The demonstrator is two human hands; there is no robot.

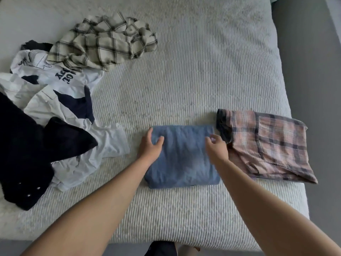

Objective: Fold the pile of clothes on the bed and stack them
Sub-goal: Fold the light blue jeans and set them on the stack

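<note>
Pile of clothes [55, 111]: unfolded heap on the left part of the bed, reaching the left edge of view; several garments overlap in it.
Bed [193, 74]: ribbed, off-white cover, fills most of the view; its near edge runs along the bottom, its right edge beside a grey floor strip.
Dark garment [24, 150]: near-left of the heap, black or navy, crumpled, small pale studs near its lower hem; lies over the white pieces.
White garments [77, 145]: creased, with navy panels; one carries dark printed lettering, seen upside down.
Cream checked shirt [105, 39]: far end of the heap, bunched, dark grid lines; overlaps the printed white piece.
Pink plaid garment [265, 145]: folded, flat on the right part of the bed, near its right edge; left end just beside the blue piece.
Blue garment [180, 156]: folded into a neat rectangle, centre of the bed near the front edge, between the heap and the plaid piece.
Left hand [150, 145]: on the blue garment's far-left corner; fingers curled round the edge, thumb on top, gripping the cloth.
Right hand [216, 145]: at the blue garment's far-right corner; fingers loosely bent, tips blurred; cannot tell whether they pinch the cloth or only touch it.
</note>
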